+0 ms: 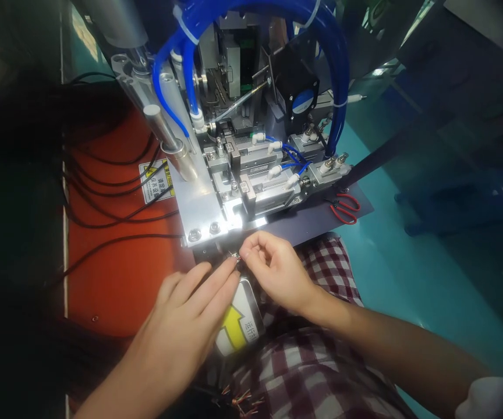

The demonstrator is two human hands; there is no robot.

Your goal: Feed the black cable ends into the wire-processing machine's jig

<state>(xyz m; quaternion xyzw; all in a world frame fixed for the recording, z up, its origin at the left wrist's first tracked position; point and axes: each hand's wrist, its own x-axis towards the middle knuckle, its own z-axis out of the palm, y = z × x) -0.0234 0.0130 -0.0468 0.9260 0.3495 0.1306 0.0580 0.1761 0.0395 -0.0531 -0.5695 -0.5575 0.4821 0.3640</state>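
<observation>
My left hand [186, 317] reaches in from the lower left with its fingers stretched out, over a white label with a yellow arrow [234, 326]. Its fingertips are at a small shiny metal piece [235, 256] by the front edge of the machine. My right hand [275, 270] is closed in a pinch right beside that piece; whatever sits between thumb and forefinger is too small to make out. The left thumb is hidden. Just beyond both hands is the bright metal plate [199, 203] of the machine, with two bolts at its near corner.
Metal cylinders [273, 189] with white fittings and thick blue hoses [341, 64] stand ahead. Red-handled cutters [345, 208] lie on the dark plate at right. Black cables [116, 222] cross the orange surface [103, 279]. Stripped wire ends [238, 401] show near my lap.
</observation>
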